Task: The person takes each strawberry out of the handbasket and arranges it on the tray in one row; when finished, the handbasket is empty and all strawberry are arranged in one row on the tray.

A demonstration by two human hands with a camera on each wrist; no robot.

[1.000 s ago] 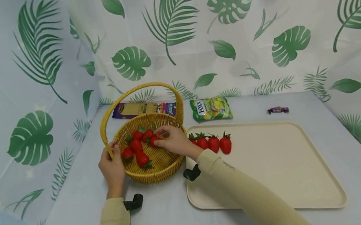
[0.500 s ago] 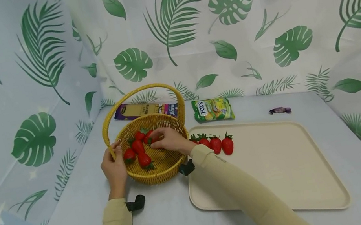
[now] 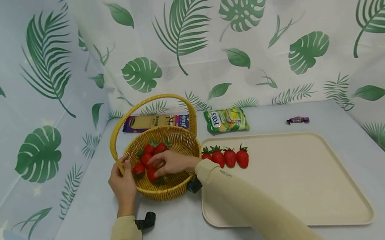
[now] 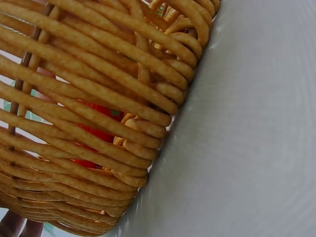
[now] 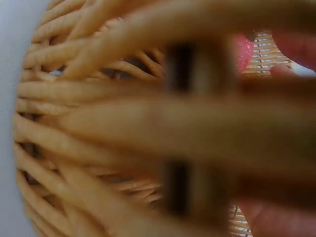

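The yellow wicker basket stands at the left of the table with several red strawberries inside. My left hand grips its left rim at the foot of the arched handle. In the left wrist view, woven strands fill much of the picture and fingertips show at the lower left. My right hand reaches into the basket from the right. Its thumb and fingers straddle the front strawberry and partly cover it; I cannot tell whether they pinch it. In the right wrist view, blurred wickerwork hides most of that hand.
A cream tray lies to the right, with a row of strawberries at its upper left. Behind are a purple and gold packet, a green FOX'S bag and a small purple-wrapped sweet. Leaf-patterned cloth surrounds the table.
My right hand has left the strawberry at the basket's far right, which stays there among the others, and moved left and nearer, over the front strawberry. The left hand keeps its hold.
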